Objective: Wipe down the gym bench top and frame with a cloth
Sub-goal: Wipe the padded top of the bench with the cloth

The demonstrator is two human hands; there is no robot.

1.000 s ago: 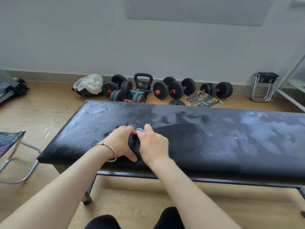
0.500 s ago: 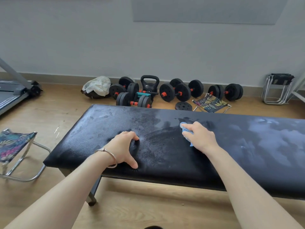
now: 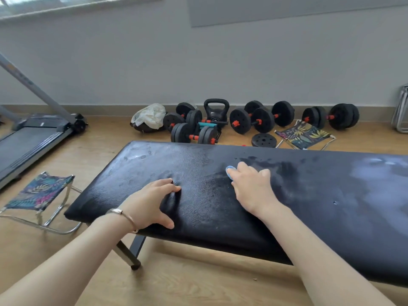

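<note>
The right grip (image 3: pixel 251 191) had carried the blue cloth (image 3: pixel 229 172) away from the left grip (image 3: pixel 152 202) and held it bunched under curled fingers, pressed onto the desk (image 3: pixel 320 206) top just ahead, while the left grip, spread nearby, dug its fingertips in, apparently to brace.

On black bench (image 3: pixel 331 195), right hand (image 3: pixel 251 191) over blue cloth (image 3: pixel 229 171), left hand (image 3: pixel 152 199) alongside.

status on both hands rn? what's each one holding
Left hand: open, holds nothing, braced on the bench top.
Right hand: closed on the blue cloth, against the bench top.
</note>
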